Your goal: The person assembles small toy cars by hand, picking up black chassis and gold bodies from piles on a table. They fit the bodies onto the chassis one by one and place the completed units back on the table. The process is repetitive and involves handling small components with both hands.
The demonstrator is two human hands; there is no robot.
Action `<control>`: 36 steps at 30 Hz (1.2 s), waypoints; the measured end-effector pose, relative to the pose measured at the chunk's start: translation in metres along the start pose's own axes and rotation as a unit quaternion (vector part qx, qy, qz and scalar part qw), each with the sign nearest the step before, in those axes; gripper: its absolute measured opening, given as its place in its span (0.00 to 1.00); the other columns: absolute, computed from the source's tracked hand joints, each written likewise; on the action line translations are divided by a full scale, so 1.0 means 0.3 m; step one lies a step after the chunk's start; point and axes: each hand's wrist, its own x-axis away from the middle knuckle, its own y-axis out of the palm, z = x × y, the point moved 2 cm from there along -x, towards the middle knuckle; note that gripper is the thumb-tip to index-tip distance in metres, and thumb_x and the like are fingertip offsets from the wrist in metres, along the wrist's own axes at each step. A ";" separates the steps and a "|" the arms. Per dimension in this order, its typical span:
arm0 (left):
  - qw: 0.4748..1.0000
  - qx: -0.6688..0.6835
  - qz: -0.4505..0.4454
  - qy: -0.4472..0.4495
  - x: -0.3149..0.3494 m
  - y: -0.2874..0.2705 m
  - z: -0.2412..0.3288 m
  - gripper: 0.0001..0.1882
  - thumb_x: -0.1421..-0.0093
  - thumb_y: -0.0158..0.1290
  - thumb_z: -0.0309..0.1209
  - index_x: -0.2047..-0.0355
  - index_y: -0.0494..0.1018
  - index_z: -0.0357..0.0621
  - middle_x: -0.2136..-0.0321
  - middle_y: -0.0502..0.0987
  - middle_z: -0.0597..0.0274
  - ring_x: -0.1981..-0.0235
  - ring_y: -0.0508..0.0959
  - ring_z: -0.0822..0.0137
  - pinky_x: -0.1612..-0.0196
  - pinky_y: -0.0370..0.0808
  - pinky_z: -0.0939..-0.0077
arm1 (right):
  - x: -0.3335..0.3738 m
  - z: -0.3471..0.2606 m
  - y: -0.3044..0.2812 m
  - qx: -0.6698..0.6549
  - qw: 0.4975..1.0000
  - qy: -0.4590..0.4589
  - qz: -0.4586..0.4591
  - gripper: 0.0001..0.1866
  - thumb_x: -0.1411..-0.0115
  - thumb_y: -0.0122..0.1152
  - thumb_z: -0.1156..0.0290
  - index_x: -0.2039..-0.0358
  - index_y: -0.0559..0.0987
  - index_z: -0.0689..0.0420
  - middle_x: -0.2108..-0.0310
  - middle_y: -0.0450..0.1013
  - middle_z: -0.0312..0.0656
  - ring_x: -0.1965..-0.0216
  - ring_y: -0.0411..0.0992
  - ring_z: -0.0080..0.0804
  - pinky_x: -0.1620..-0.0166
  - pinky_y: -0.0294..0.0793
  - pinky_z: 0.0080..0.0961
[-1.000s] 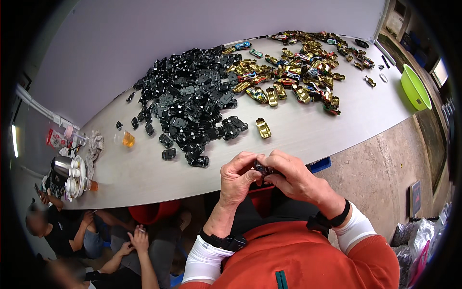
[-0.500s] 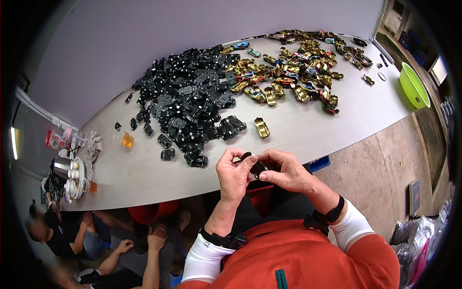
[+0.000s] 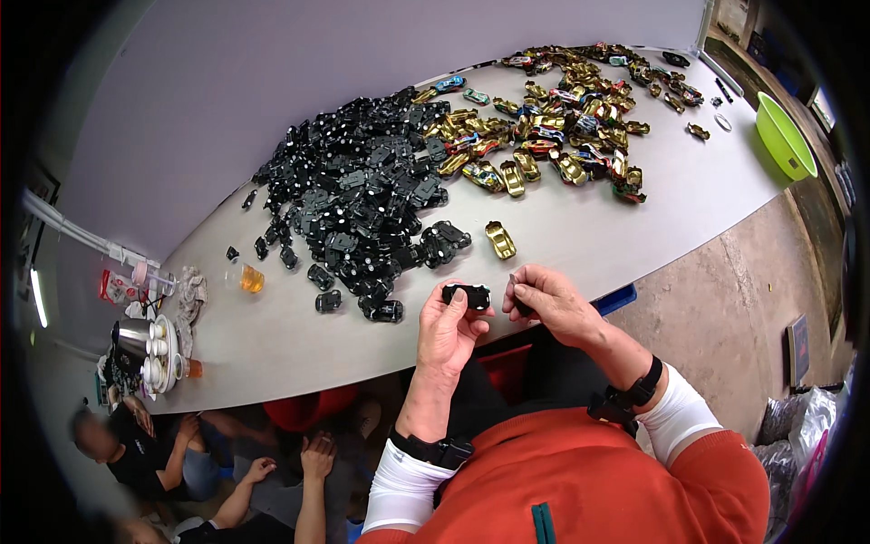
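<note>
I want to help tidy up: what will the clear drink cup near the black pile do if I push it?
The cup may slosh, since amber drink shows inside. It looks thin and see-through, so it might squash easily.

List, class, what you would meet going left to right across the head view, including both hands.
Small white cups → clear cup of amber liquid → left hand holding a black toy-car piece → right hand with a small dark piece → pale oval ring → green bowl.
</note>
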 end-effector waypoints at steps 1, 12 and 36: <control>0.999 0.027 -0.019 0.003 -0.007 -0.008 -0.004 0.07 0.40 0.48 0.30 0.64 0.67 0.41 0.71 0.74 0.56 0.77 0.73 0.66 0.78 0.70 0.82 | 0.002 -0.005 0.011 0.042 0.999 -0.026 -0.003 0.07 0.40 0.49 0.70 0.67 0.71 0.60 0.73 0.70 0.35 0.73 0.67 0.18 0.69 0.67 0.16; 0.976 -0.082 0.062 0.190 0.024 0.049 -0.031 0.09 0.43 0.52 0.26 0.65 0.64 0.40 0.76 0.72 0.62 0.80 0.71 0.75 0.82 0.67 0.86 | -0.009 -0.020 0.092 0.280 0.917 -0.256 0.120 0.11 0.54 0.64 0.75 0.73 0.72 0.65 0.80 0.69 0.43 0.79 0.68 0.27 0.76 0.67 0.22; 0.994 -0.066 -0.007 0.091 -0.007 -0.015 -0.018 0.09 0.43 0.52 0.27 0.65 0.63 0.38 0.76 0.72 0.58 0.82 0.70 0.73 0.86 0.65 0.86 | -0.015 -0.001 0.055 0.171 0.975 -0.101 -0.095 0.04 0.42 0.46 0.78 0.68 0.62 0.62 0.84 0.65 0.37 0.81 0.63 0.21 0.77 0.63 0.21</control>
